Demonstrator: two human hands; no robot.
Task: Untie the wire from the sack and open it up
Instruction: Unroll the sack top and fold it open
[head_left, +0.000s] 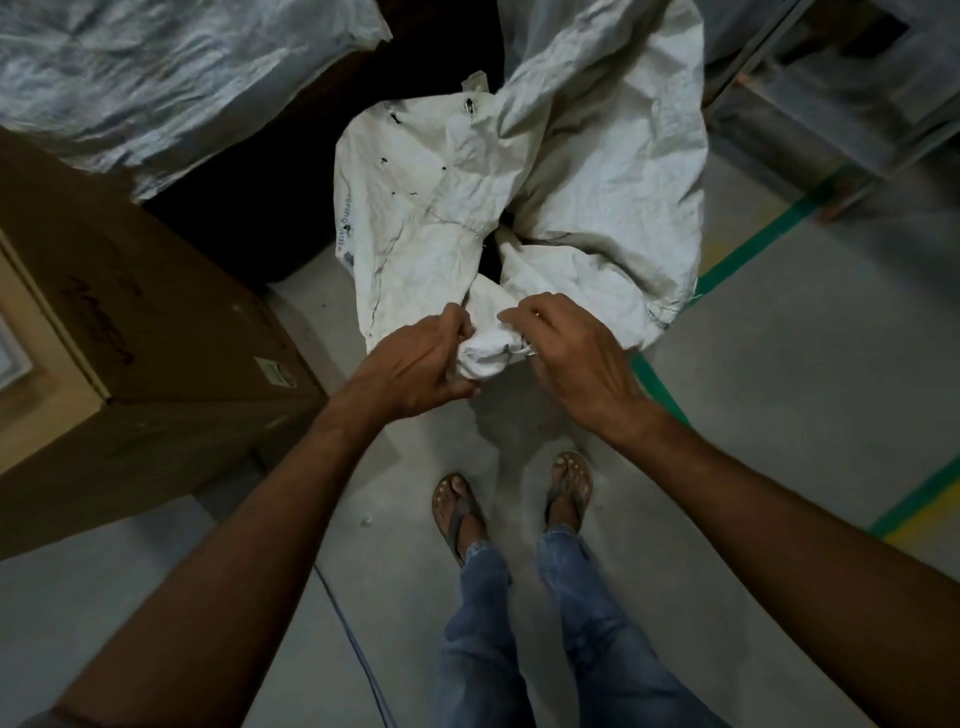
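Where it stands on the concrete floor (779, 415) beside a cardboard box (130, 338), white woven sack (519, 208): bunched neck clenched by left hand (415, 364); right hand (571, 348) fingers pinching its wire tie (524, 347).

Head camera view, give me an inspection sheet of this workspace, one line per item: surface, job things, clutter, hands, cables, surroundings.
Surface: grey concrete floor, green tape line crossing it.
Job's things: white woven sack standing on the floor, crumpled, its neck bunched between the hands; a thin strand shows at the neck by the right fingers, too small to tell if it is the wire.
Clutter: small white scrap on the floor.
Hands: left hand grips the bunched neck; right hand pinches at it.
Cables: thin cable lying on the floor by the left leg.
Surroundings: cardboard box to the left; plastic-wrapped bundle behind it.
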